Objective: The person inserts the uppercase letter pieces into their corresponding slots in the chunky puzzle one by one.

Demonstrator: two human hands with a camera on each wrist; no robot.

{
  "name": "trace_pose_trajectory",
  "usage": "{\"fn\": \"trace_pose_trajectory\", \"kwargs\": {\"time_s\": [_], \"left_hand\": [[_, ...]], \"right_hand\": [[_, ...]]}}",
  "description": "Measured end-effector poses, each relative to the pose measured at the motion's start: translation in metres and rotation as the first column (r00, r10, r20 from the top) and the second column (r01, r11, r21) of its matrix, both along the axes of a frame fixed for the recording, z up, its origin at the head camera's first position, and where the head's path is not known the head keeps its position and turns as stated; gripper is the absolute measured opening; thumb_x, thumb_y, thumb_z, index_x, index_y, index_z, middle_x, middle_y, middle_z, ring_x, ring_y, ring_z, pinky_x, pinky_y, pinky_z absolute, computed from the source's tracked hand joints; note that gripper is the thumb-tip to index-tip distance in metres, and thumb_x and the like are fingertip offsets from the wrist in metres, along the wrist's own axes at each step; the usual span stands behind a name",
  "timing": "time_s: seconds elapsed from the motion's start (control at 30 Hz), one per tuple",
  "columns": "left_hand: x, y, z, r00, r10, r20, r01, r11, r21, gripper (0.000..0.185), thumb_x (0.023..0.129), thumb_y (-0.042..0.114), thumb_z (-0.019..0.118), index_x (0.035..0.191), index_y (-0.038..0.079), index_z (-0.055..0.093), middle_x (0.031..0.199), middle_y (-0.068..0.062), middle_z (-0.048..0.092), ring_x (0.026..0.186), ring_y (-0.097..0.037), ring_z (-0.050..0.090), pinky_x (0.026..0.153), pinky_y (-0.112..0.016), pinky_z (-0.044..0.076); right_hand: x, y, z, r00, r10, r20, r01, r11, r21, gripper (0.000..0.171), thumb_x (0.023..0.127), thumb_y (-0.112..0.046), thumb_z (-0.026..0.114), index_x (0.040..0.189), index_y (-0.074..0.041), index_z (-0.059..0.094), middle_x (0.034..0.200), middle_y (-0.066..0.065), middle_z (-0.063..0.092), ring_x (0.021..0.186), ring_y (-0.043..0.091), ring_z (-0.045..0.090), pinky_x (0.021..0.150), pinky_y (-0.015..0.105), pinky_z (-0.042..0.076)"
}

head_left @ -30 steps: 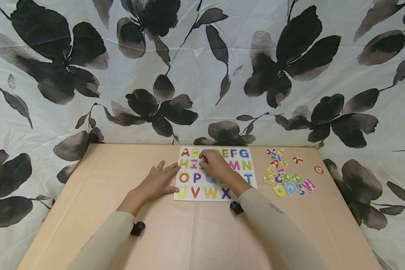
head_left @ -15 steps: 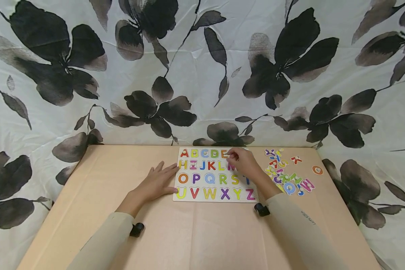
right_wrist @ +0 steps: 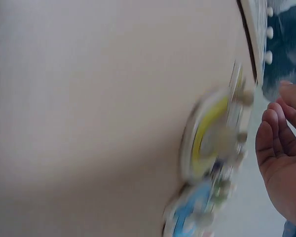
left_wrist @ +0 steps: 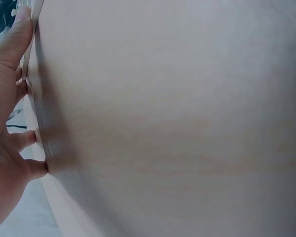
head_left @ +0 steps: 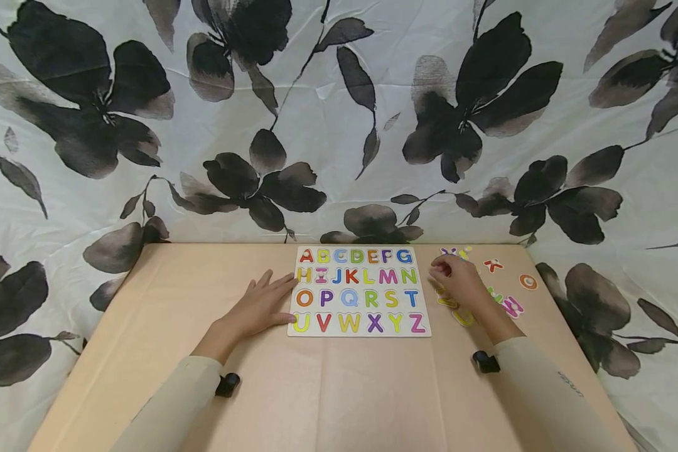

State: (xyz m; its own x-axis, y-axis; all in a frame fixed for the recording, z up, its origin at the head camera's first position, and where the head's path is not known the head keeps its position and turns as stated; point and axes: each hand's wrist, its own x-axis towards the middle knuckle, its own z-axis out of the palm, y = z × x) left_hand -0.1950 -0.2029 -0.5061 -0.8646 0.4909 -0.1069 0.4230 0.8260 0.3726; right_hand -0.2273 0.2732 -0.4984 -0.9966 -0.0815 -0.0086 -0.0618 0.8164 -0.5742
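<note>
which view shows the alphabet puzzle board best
The head view: the whole alphabet puzzle board lies flat on the table, all letters readable. The left wrist view catches only its thin edge by the left hand; the right wrist view shows just a blurred corner.

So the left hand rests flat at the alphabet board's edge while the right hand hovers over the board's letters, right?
Not quite. The left hand does rest flat at the alphabet board edge, but the right hand is over the loose letters beside the board, as the head view shows.

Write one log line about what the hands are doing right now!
left hand: flat, touching white alphabet puzzle board | right hand: over loose colourful letter pieces | surface: tan table
</note>
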Motion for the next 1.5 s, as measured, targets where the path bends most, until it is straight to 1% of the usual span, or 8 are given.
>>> {"fn": "trace_pose_trajectory", "kwargs": {"time_s": [0.13, 0.4, 0.67, 0.93, 1.03, 1.17, 1.33, 1.5], "left_hand": [[-0.001, 0.000, -0.001, 1.000, 0.000, 0.004, 0.000, 1.000, 0.002, 0.091, 0.088, 0.058, 0.075, 0.161, 0.016, 0.039, 0.168, -0.006, 0.035, 0.155, -0.054, 0.018, 0.116, -0.080, 0.018], [-0.002, -0.002, -0.002, 1.000, 0.004, -0.001, -0.004, 1.000, 0.000, 0.092, 0.087, 0.059, 0.075, 0.161, 0.017, 0.039, 0.169, -0.005, 0.034, 0.155, -0.053, 0.016, 0.117, -0.079, 0.016], [-0.002, -0.002, -0.003, 1.000, -0.002, -0.016, 0.001, 1.000, -0.006, 0.092, 0.087, 0.058, 0.075, 0.161, 0.016, 0.039, 0.168, -0.005, 0.034, 0.155, -0.053, 0.018, 0.115, -0.080, 0.018], [-0.001, -0.004, -0.003, 1.000, 0.007, -0.009, -0.007, 1.000, -0.008, 0.092, 0.087, 0.059, 0.074, 0.161, 0.017, 0.039, 0.169, -0.005, 0.034, 0.155, -0.053, 0.017, 0.115, -0.080, 0.018], [0.000, -0.005, -0.002, 1.000, 0.009, -0.012, -0.009, 1.000, -0.008, 0.092, 0.087, 0.059, 0.075, 0.161, 0.016, 0.039, 0.169, -0.006, 0.034, 0.155, -0.054, 0.018, 0.115, -0.081, 0.018], [0.000, -0.005, -0.001, 1.000, 0.012, -0.010, -0.012, 1.000, -0.005, 0.092, 0.087, 0.058, 0.075, 0.161, 0.016, 0.039, 0.168, -0.006, 0.034, 0.155, -0.054, 0.017, 0.115, -0.080, 0.018], [0.001, -0.004, -0.004, 1.000, 0.010, -0.008, -0.010, 1.000, 0.004, 0.092, 0.087, 0.057, 0.076, 0.161, 0.017, 0.039, 0.169, -0.005, 0.034, 0.155, -0.053, 0.017, 0.116, -0.080, 0.017], [0.001, -0.002, -0.006, 1.000, -0.001, -0.005, 0.001, 1.000, 0.009, 0.091, 0.088, 0.057, 0.075, 0.161, 0.017, 0.038, 0.169, -0.005, 0.033, 0.155, -0.053, 0.016, 0.116, -0.080, 0.016]], "right_hand": [[0.004, 0.020, 0.002, 1.000, -0.016, -0.014, 0.016, 0.999, 0.029, 0.024, 0.100, -0.019, 0.069, 0.117, -0.002, 0.068, 0.099, 0.011, 0.066, 0.090, 0.025, 0.059, 0.077, 0.033, 0.052], [0.013, 0.050, 0.006, 0.997, -0.012, -0.079, 0.016, 0.999, 0.048, 0.022, 0.100, -0.017, 0.070, 0.113, 0.000, 0.068, 0.094, 0.012, 0.068, 0.084, 0.024, 0.063, 0.068, 0.025, 0.049], [0.028, 0.072, 0.011, 0.997, -0.033, -0.069, 0.038, 0.997, 0.062, 0.027, 0.100, -0.022, 0.070, 0.118, -0.001, 0.068, 0.098, 0.011, 0.068, 0.090, 0.026, 0.063, 0.070, 0.027, 0.050], [0.041, 0.095, 0.012, 0.994, -0.109, -0.020, 0.110, 0.992, 0.062, 0.030, 0.103, -0.027, 0.066, 0.121, -0.003, 0.066, 0.103, 0.013, 0.066, 0.092, 0.027, 0.061, 0.060, 0.023, 0.050], [0.046, 0.103, 0.014, 0.995, -0.097, 0.003, 0.097, 0.993, 0.060, 0.030, 0.103, -0.028, 0.065, 0.120, -0.003, 0.067, 0.106, 0.015, 0.067, 0.094, 0.029, 0.061, 0.062, 0.022, 0.052], [0.053, 0.114, 0.016, 0.998, -0.047, 0.044, 0.044, 0.996, 0.074, 0.026, 0.100, -0.026, 0.070, 0.116, -0.005, 0.071, 0.103, 0.012, 0.068, 0.094, 0.029, 0.062, 0.066, 0.020, 0.053], [0.062, 0.125, 0.011, 0.997, 0.030, 0.071, -0.038, 0.993, 0.110, 0.027, 0.094, -0.026, 0.078, 0.111, -0.006, 0.075, 0.093, 0.003, 0.068, 0.088, 0.019, 0.060, 0.068, 0.020, 0.052], [0.072, 0.134, 0.002, 0.995, 0.045, 0.085, -0.055, 0.991, 0.122, 0.026, 0.088, -0.025, 0.083, 0.107, -0.009, 0.077, 0.091, 0.000, 0.066, 0.082, 0.014, 0.056, 0.068, 0.019, 0.051]]}}
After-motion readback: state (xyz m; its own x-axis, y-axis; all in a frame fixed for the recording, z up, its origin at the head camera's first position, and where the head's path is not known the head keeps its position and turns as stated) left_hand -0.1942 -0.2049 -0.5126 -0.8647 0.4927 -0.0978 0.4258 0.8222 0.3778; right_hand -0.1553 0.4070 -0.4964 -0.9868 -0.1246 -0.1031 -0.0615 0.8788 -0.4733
